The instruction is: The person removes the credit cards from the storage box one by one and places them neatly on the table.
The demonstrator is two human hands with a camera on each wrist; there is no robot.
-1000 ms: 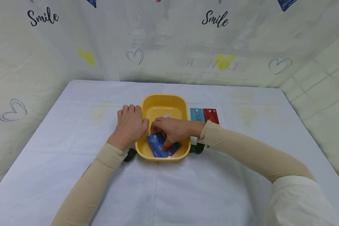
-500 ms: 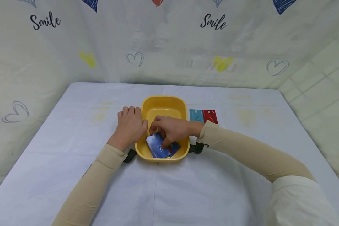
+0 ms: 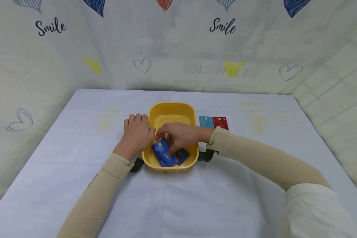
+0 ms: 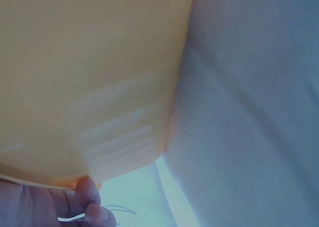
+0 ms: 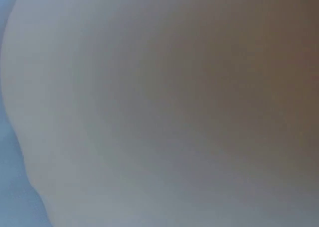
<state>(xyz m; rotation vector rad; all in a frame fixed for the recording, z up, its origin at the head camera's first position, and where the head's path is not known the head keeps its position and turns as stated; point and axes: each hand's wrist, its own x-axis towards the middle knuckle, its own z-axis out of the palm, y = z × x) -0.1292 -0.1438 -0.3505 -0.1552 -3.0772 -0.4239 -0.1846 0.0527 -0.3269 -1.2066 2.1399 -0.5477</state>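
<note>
A yellow plastic basin (image 3: 172, 106) stands mid-table in the head view. My left hand (image 3: 137, 134) grips its left rim; in the left wrist view, curled fingertips (image 4: 89, 199) show at the rim beside the basin's outer wall (image 4: 99, 87). Inside the basin, my right hand (image 3: 182, 135) pinches a blue VIP card (image 3: 164, 155), thumb over its right side. Beneath and to the right lies a darker blue card (image 3: 183, 156) with a bit of red near it. The hand hides part of the basin floor. The right wrist view is a blur.
Right of the basin, a teal card (image 3: 206, 122) and a red card (image 3: 220, 122) lie side by side on the white tablecloth (image 3: 226, 198), partly behind the right wrist. Dark wrist cameras (image 3: 206, 155) sit close to the basin's sides. A printed curtain (image 3: 172, 43) hangs behind the table.
The blue VIP card has shifted slightly left and turned, uncovering more of the darker card beside it. The right fingers moved slightly left; the left hand keeps its hold. The head view tilted up slightly.
</note>
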